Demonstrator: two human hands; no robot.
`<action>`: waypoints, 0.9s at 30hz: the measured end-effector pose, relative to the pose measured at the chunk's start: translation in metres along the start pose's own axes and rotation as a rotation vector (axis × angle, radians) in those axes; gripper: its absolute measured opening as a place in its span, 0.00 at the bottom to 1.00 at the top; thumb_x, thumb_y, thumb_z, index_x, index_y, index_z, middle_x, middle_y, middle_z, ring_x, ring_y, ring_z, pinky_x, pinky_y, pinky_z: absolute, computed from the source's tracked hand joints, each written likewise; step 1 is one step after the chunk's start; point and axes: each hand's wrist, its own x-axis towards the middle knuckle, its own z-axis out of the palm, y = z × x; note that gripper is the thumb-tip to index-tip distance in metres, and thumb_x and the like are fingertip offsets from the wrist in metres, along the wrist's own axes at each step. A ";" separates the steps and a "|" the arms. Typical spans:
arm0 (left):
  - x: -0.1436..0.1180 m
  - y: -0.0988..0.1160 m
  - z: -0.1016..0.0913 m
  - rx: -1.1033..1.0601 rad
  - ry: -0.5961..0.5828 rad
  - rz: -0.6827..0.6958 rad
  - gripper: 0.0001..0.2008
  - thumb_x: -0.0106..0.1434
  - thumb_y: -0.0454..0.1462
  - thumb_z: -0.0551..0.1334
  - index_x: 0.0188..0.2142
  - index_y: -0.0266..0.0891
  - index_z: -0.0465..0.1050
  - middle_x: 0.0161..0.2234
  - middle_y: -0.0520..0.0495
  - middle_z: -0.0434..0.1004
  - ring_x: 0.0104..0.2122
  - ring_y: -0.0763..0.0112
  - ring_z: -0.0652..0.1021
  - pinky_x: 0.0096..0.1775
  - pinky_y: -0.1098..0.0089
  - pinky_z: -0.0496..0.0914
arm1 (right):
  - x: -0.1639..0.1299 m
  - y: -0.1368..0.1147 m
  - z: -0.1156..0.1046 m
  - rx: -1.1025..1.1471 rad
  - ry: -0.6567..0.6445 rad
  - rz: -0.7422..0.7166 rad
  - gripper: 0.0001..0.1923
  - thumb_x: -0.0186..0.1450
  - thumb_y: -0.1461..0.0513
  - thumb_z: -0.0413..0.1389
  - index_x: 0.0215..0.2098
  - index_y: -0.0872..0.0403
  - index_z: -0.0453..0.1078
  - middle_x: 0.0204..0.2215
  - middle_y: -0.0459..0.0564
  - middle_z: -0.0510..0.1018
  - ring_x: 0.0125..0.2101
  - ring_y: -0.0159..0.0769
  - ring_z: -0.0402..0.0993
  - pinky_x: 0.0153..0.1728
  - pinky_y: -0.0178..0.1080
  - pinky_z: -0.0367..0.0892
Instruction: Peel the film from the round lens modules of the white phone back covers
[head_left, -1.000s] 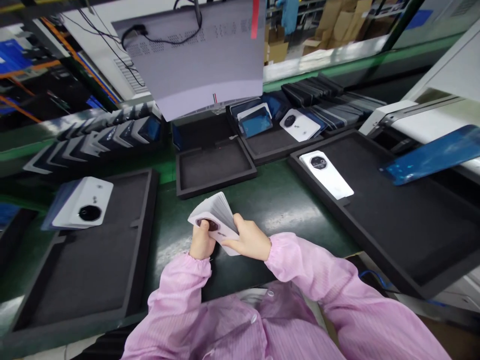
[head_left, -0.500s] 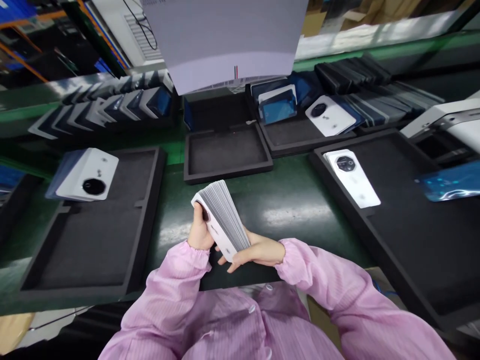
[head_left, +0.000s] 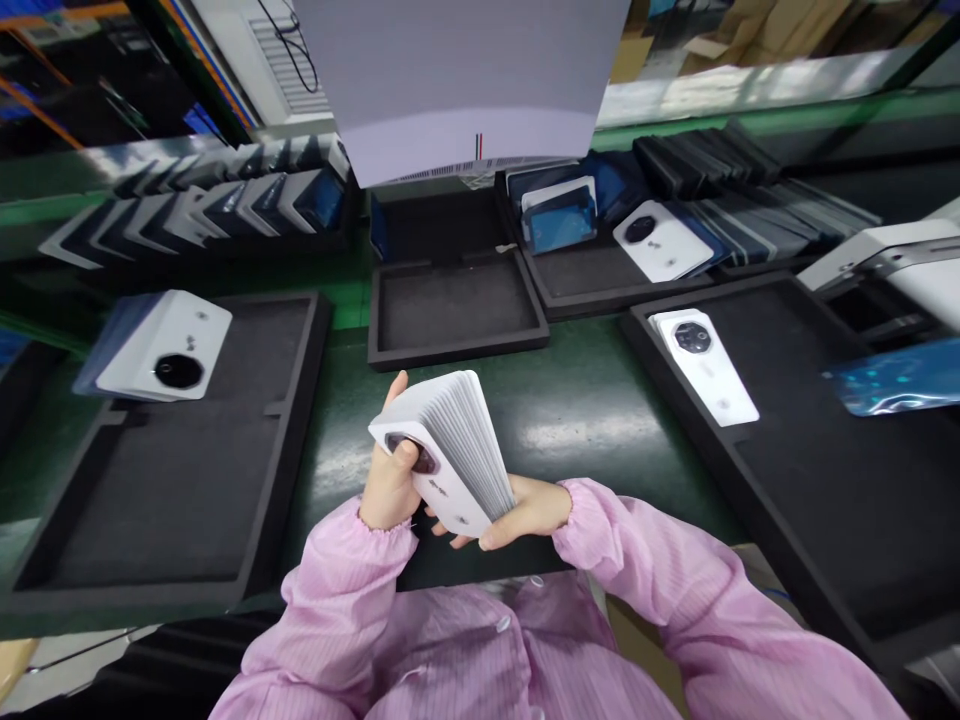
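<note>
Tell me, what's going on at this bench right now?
A person in pink sleeves holds a fanned stack of white phone back covers in both hands above the green bench. The left hand grips the end with the camera cutout, thumb on top; the right hand supports the stack from below. Black foam trays lie around: the left tray holds another stack of covers, and the right tray holds a single white cover.

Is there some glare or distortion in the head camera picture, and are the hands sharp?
In the head view, a pale glare patch lies on the green table; straight edges bend near the borders, as with the left tray; the left hand, right hand and stack of white covers look sharp, while the far shelves are soft.
</note>
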 end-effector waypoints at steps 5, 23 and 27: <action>-0.010 0.010 0.001 0.095 -0.021 0.066 0.50 0.43 0.46 0.74 0.63 0.55 0.53 0.51 0.46 0.71 0.28 0.70 0.75 0.22 0.73 0.69 | 0.007 0.000 -0.012 0.028 -0.147 -0.035 0.32 0.54 0.60 0.68 0.54 0.58 0.67 0.53 0.61 0.71 0.51 0.47 0.72 0.48 0.43 0.71; -0.024 0.012 -0.005 -0.076 -0.071 0.106 0.48 0.45 0.39 0.74 0.63 0.57 0.55 0.44 0.50 0.76 0.41 0.60 0.78 0.47 0.58 0.72 | -0.003 0.003 -0.016 -0.243 -0.088 -0.010 0.27 0.58 0.55 0.65 0.49 0.64 0.70 0.41 0.57 0.79 0.41 0.37 0.78 0.45 0.35 0.72; -0.027 0.007 -0.008 -0.096 -0.058 0.172 0.44 0.45 0.39 0.74 0.60 0.57 0.60 0.47 0.48 0.75 0.46 0.57 0.76 0.49 0.56 0.71 | -0.005 0.001 -0.012 -0.368 -0.052 -0.039 0.25 0.58 0.54 0.63 0.47 0.63 0.71 0.38 0.55 0.80 0.41 0.34 0.77 0.46 0.33 0.71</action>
